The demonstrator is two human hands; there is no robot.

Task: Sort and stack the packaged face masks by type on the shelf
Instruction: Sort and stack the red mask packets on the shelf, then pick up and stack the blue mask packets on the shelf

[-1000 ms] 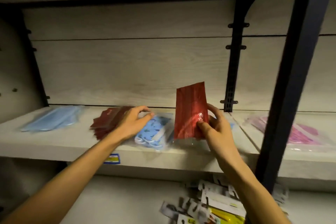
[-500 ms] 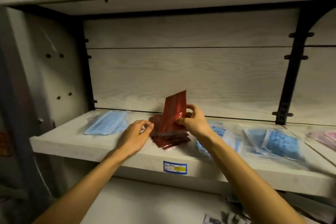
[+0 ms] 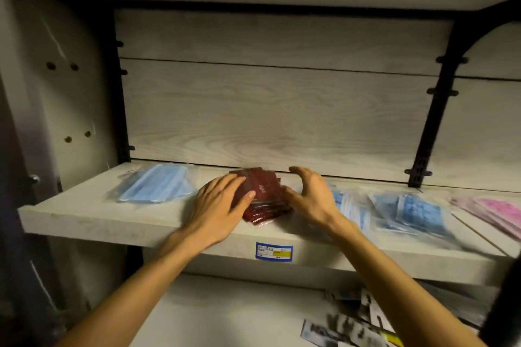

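Pale wood-grain shelf board (image 3: 84, 217) in a dim bay — matching wood-grain back panel (image 3: 270, 110), black metal upright bracket (image 3: 431, 110) on the right, pale side panel with drilled holes (image 3: 64, 93) on the left. Blue-and-yellow price label (image 3: 274, 251) on the shelf's front edge.

Stack of dark red packaged face masks (image 3: 263, 194) sits mid-shelf, edges uneven, top pack lying flat with white lettering up. Left hand (image 3: 218, 205) rests on the stack's left side, fingers spread flat over the top pack, thumb along its near edge — pressing, not gripping. Right hand (image 3: 311, 198) is just beside the stack's right edge, fingers open and curled, holding nothing; cannot tell whether the palm touches the packs.

Other piles on the same shelf: plain light blue masks in clear bags (image 3: 158, 186) to the left, apart from the red stack; blue patterned masks in clear bags (image 3: 414, 211) to the right, loosely overlapped and partly behind the right hand; pink masks in clear bags (image 3: 496, 208) at the far right.

Lower shelf: loose printed packets (image 3: 346, 327), blurred.
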